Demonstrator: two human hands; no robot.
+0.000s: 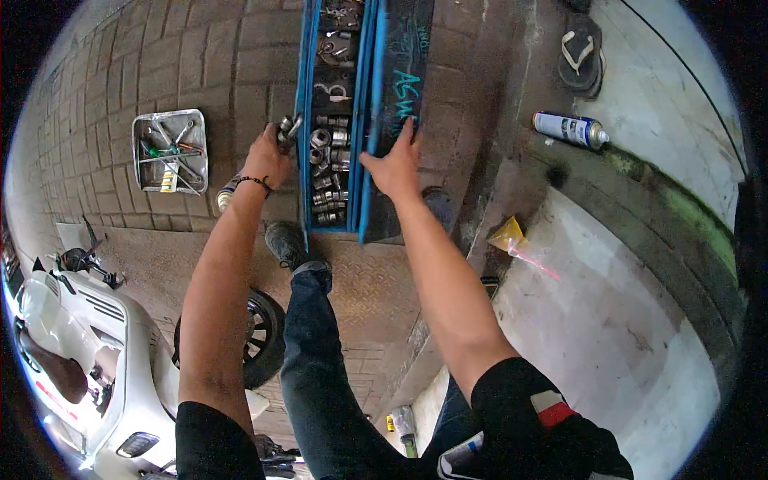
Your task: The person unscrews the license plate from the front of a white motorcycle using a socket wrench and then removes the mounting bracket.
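Note:
A long blue metal toolbox (pixel 306 96) lies open on the paving, its tray filled with chrome sockets (pixel 330 200) and other metal fittings. At its left wall, my left hand (pixel 269 158) is closed around a shiny metal tool (pixel 286 132) with rounded ends; its exact kind is not clear. My right hand (pixel 395 166) lies across the dark lid (pixel 392 212) with handwriting on it, thumb at the blue edge and fingers stretched apart. Just below my left wrist a can (pixel 225 198) shows partly behind the forearm.
A metal tray (pixel 203 152) of hand tools sits on the bricks at left. A white scooter (pixel 132 336) and a wheel (pixel 264 336) are lower left. On the right are a spray can (pixel 570 130), a sandal (pixel 579 60) and a yellow bag (pixel 507 235). My shoe (pixel 286 244) stands near the box.

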